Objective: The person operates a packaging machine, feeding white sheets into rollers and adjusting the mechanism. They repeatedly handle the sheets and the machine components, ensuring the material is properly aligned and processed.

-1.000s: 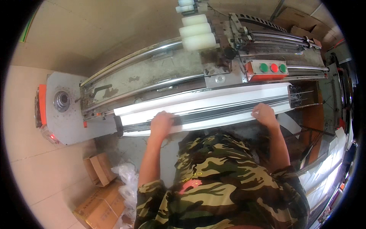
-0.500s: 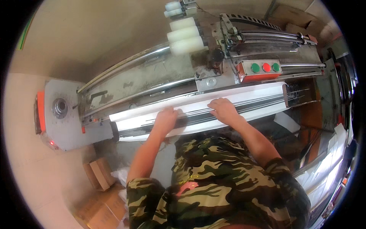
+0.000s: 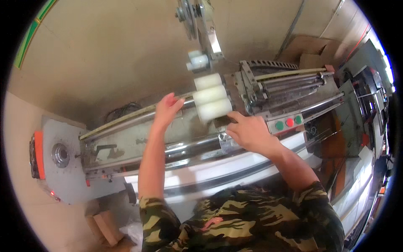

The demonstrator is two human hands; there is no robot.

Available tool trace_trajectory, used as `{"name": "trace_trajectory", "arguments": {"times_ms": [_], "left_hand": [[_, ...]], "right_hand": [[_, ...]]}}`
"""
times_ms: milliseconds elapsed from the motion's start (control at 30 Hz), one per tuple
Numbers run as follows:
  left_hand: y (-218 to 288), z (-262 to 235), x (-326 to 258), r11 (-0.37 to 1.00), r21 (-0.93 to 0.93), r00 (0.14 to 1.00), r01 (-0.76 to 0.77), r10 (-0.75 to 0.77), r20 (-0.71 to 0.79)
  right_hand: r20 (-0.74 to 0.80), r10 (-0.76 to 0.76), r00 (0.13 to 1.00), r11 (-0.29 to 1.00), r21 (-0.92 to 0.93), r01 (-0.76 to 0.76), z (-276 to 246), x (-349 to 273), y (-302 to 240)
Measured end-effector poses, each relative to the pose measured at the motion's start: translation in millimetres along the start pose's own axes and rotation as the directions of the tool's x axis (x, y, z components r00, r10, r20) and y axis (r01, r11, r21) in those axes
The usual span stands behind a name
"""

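Observation:
My left hand [image 3: 167, 111] is raised over the machine's long metal rails, left of a stack of white rollers [image 3: 213, 98]. Its thumb and fingers are apart and hold nothing. Beside the lowest roller, my right hand [image 3: 252, 133] is closed at the sliding carriage, its index finger reaching to the roller's end. Whatever lies under its curled fingers is hidden. Nearer to me, thin dark rods [image 3: 218, 179] lie lengthwise in a long white-lined trough [image 3: 172, 175].
A control box with green and red buttons [image 3: 289, 123] sits right of my right hand. A grey end housing with a round hub [image 3: 61, 155] is at the left. An arm with pulleys [image 3: 189, 19] rises behind the rollers. Cardboard boxes [image 3: 105, 227] stand at lower left.
Both hands have left the rods in the trough and moved away from me. The left is now raised over the rails, the right at the carriage by the rollers. The view has shifted too.

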State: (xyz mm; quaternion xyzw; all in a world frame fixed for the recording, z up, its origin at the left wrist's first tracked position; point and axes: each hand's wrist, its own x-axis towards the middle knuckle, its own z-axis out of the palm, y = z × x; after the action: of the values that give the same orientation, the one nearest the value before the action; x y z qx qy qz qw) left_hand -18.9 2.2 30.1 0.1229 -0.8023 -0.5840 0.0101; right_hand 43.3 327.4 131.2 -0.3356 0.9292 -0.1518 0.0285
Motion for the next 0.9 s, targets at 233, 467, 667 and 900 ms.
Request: {"name": "trace_trajectory", "arguments": {"times_ms": [233, 467, 667, 900], "left_hand": [[-16, 78, 120, 0.766, -0.372, 0.737, 0.524, -0.188, 0.65], [-13, 59, 89, 0.669, -0.522, 0.646, 0.53, 0.081, 0.759], [-21, 61, 72, 0.647, -0.537, 0.662, 0.541, 0.066, 0.747], [-30, 74, 65, 0.548, -0.562, 0.648, 0.619, 0.049, 0.76]], "right_hand": [[0.164, 0.08, 0.983, 0.994, -0.085, -0.067, 39, 59, 26], [0.157, 0.126, 0.98, 0.992, -0.016, -0.125, 37, 39, -1], [0.143, 0.17, 0.975, 0.985, 0.0, -0.172, 41, 37, 0], [0.165, 0.101, 0.981, 0.994, -0.058, -0.093, 30, 57, 0]]}}
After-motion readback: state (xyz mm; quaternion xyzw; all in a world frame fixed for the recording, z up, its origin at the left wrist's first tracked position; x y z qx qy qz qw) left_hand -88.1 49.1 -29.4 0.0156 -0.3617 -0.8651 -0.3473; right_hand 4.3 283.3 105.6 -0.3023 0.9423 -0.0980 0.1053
